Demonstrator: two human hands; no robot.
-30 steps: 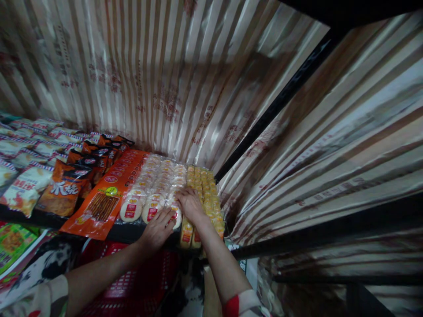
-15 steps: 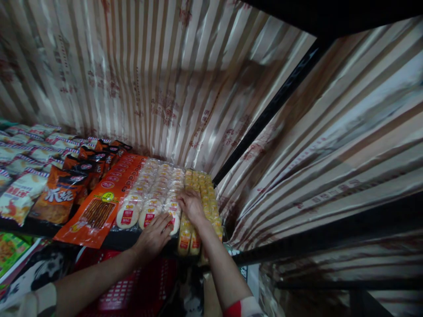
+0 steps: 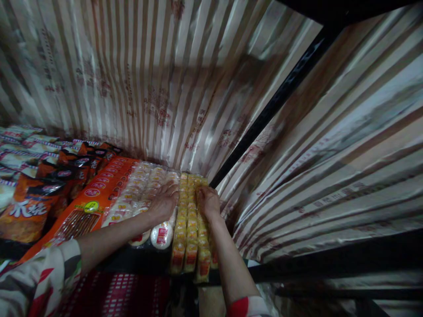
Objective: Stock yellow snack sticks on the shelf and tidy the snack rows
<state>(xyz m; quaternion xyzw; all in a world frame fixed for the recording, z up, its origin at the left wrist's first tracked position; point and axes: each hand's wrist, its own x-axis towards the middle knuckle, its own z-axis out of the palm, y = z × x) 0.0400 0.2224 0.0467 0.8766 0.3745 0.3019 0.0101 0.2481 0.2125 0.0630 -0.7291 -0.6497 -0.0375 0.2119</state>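
Observation:
My left hand (image 3: 164,203) lies with its fingers stretched out over the rows of white round crackers in clear wrap (image 3: 161,234), close to the yellow rows. My right hand (image 3: 209,201) is bent over the right side of the small yellow wrapped snacks (image 3: 191,229), its fingers curled against the far part of the right-hand rows. Part of those rows is hidden under that hand and forearm. The front ends of the yellow rows are uneven, one sticking out further over the shelf edge. Left of the crackers lies a flat orange snack bag (image 3: 102,178) with brown sticks pictured on it.
Orange-and-black snack bags (image 3: 28,211) and white snack bags (image 3: 33,145) stand at the left. A striped plastic sheet (image 3: 139,88) hangs behind the shelf. A black metal post (image 3: 264,116) slants up at the right. Below the shelf edge (image 3: 135,259) sits a red basket (image 3: 122,290).
My left hand has moved from the front of the crackers further back over them. The right hand has shifted to the right side of the yellow rows. The view has turned slightly right.

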